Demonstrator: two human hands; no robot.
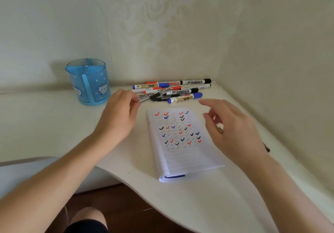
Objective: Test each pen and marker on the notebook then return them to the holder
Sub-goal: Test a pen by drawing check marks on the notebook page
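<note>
An open lined notebook (pixel 182 153) lies in the middle of the white desk, its page covered with red, blue and black check marks. Behind it lies a pile of whiteboard markers and pens (pixel 173 90) with red, blue and black caps. My left hand (pixel 119 117) reaches the left end of the pile, and its fingertips pinch the end of a thin clear pen (pixel 159 94). My right hand (pixel 233 131) hovers over the notebook's right edge with fingers spread. A dark pen (pixel 267 148) shows partly beneath it; I cannot tell whether the hand touches it. The blue holder (pixel 88 84) stands at the left.
The white desk (pixel 54 124) sits in a corner, with walls close behind and to the right. Its curved front edge runs below the notebook. The holder's compartments look empty. My knee shows below the desk edge.
</note>
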